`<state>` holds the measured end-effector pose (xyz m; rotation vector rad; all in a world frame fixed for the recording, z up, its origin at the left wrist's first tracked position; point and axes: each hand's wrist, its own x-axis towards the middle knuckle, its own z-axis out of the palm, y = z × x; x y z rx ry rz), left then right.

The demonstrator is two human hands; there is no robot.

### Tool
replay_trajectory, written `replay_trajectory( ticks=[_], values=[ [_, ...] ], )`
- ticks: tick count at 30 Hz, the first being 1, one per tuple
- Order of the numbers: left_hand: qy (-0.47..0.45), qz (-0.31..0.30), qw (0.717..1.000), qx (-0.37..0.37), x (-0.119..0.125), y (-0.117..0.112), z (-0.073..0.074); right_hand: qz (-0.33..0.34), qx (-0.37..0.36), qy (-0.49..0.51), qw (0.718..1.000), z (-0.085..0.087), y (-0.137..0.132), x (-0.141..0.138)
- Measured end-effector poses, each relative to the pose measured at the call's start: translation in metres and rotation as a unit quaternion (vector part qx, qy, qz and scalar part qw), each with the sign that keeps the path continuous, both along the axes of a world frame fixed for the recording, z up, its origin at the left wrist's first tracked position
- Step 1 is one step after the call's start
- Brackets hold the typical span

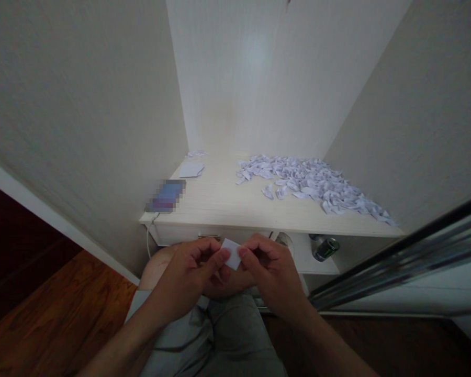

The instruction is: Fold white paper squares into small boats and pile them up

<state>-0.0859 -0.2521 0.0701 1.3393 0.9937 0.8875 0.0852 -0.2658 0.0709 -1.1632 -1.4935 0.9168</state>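
A small white paper piece (231, 253) is pinched between my left hand (188, 275) and my right hand (269, 275), thumbs and forefingers on its two sides. Both hands hover above my knees, just in front of the edge of a pale wooden desk (220, 201). A big heap of folded white paper pieces (310, 183) covers the desk's right half. A small stack of flat white paper sheets (191, 169) lies at the back left.
A phone (167, 196) with a white cable (149, 235) lies on the desk's front left corner. A green can (327, 248) rests on a shelf under the desk. Walls close in on three sides; a sliding door frame (400, 262) stands at right.
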Motion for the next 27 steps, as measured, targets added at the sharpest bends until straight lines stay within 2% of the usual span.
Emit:
replay_trajectory(
  ticks=[4, 10, 18, 21, 27],
  values=[
    [0.014, 0.017, 1.0, -0.007, 0.001, -0.002, -0.005, -0.012, -0.012, 0.061, 0.998, -0.011, -0.001, -0.004],
    [0.027, -0.024, 0.999, 0.01, -0.01, 0.003, -0.01, -0.007, -0.025, 0.094, 0.995, -0.019, -0.003, -0.006],
    [0.125, -0.03, 0.986, 0.111, -0.014, 0.001, -0.009, -0.001, -0.058, 0.139, 0.989, -0.03, -0.003, -0.008],
    [0.083, -0.021, 0.994, 0.069, -0.008, 0.0, -0.013, -0.014, -0.056, 0.156, 0.986, -0.032, -0.004, -0.009],
    [-0.012, -0.001, 1.0, -0.013, 0.012, -0.01, -0.032, -0.058, -0.039, 0.182, 0.981, -0.031, -0.007, -0.018]
  ],
)
